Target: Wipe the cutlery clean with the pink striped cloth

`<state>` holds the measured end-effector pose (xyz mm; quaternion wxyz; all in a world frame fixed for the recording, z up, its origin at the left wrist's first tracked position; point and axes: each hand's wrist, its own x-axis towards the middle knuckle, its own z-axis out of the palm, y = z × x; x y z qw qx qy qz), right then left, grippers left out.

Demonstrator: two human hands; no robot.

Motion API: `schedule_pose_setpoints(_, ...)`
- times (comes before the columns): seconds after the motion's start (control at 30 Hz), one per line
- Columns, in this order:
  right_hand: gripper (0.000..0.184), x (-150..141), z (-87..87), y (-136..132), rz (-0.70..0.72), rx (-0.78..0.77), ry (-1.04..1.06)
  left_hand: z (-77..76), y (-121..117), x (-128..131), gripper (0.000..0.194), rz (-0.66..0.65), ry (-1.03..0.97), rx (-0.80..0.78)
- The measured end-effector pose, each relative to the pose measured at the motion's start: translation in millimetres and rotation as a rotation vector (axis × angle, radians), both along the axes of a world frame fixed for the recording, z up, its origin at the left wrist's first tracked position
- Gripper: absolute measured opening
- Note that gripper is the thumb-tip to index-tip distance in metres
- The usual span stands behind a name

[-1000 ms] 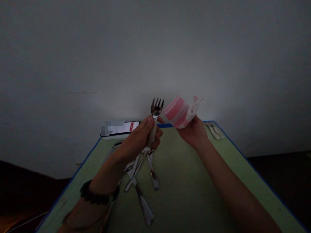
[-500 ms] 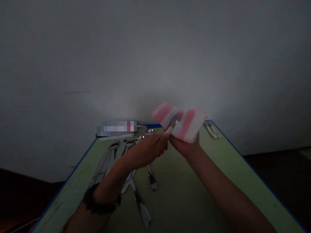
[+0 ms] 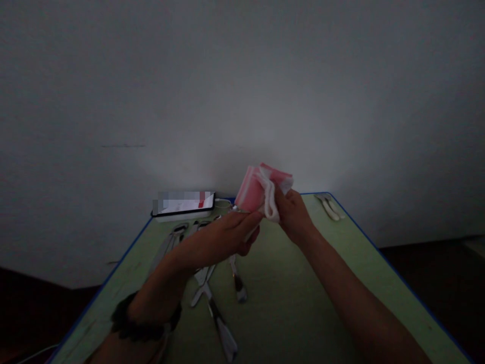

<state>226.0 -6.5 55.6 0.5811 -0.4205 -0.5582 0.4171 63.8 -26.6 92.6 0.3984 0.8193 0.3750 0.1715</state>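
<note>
My left hand (image 3: 237, 232) is closed around the handle of a fork, which is almost wholly hidden by the fingers and the cloth. A pink and white striped cloth (image 3: 252, 189) is folded over the fork's head, above the table. My right hand (image 3: 293, 215) grips this cloth from the right, thumb pressing into the fold, close to the left fingertips. Beneath the left forearm lie several pieces of metal cutlery, among them a spoon (image 3: 180, 228) and a long handle (image 3: 223, 328) pointing toward me.
Two forks with pale handles (image 3: 330, 207) lie at the table's far right corner. A tablet-like device (image 3: 185, 206) with a white cable rests at the far left. The green table (image 3: 288, 303) has blue edges and stands against a grey wall (image 3: 242, 91).
My right hand has turned over and folded the cloth around the fork's head, which was showing on the open cloth before. My left hand has stayed nearly in place.
</note>
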Motion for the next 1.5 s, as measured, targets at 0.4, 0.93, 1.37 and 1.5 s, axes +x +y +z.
schedule_pose_setpoints(0.4, 0.018, 42, 45.8, -30, 0.577, 0.045, -0.631, 27.3, -33, -32, 0.035, -0.09, 0.291, 0.299)
schedule_pose_setpoints(0.93, 0.014, 37, 64.7, -45, 0.211, 0.329, -0.656, 41.1, -40, -18, 0.034, -0.009, 0.134, 0.44)
schedule_pose_setpoints(1.37, 0.025, 30, 49.0, -32, 0.594, 0.254, -0.632, 35.2, -25, -27, 0.029, -0.038, 0.319, 0.596)
schedule_pose_setpoints(1.5, 0.019, 33, 46.6, -27, 0.509, 0.25, -0.652, 30.8, -22, -23, 0.031, -0.06, 0.34, 0.584)
